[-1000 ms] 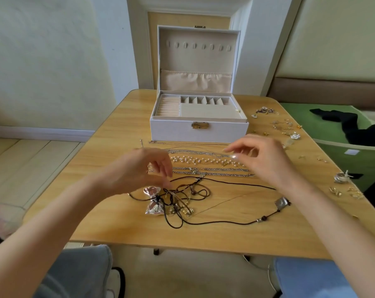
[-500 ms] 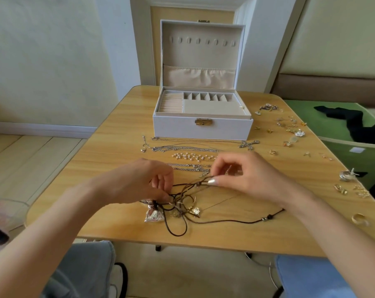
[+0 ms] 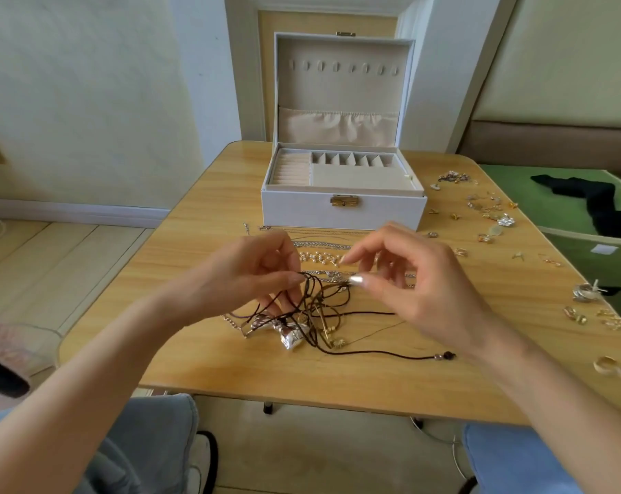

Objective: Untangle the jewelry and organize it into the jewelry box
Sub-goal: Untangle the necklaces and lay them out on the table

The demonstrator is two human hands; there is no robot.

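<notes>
A tangle of dark cord necklaces (image 3: 316, 308) with silver and gold pendants lies at the table's near middle, partly lifted. My left hand (image 3: 252, 276) pinches several of the cords at its fingertips and holds them above the table. My right hand (image 3: 405, 279) hovers just to the right, thumb and fingers curled close to the cords; whether it grips a strand I cannot tell. A silver crumpled pendant (image 3: 291, 335) rests on the wood under the tangle. The white jewelry box (image 3: 343, 212) stands open behind, its compartments bare.
Silver chains and a pearl strand (image 3: 319, 258) lie in rows between my hands and the box. Earrings and charms (image 3: 491, 212) are scattered along the table's right side, with rings (image 3: 606, 365) near the right edge. A green bin (image 3: 587, 222) stands beside the table.
My left hand has lifted the cords off the table, raising the tangle. My right hand moved up and slightly right. The camera view shifted closer.
</notes>
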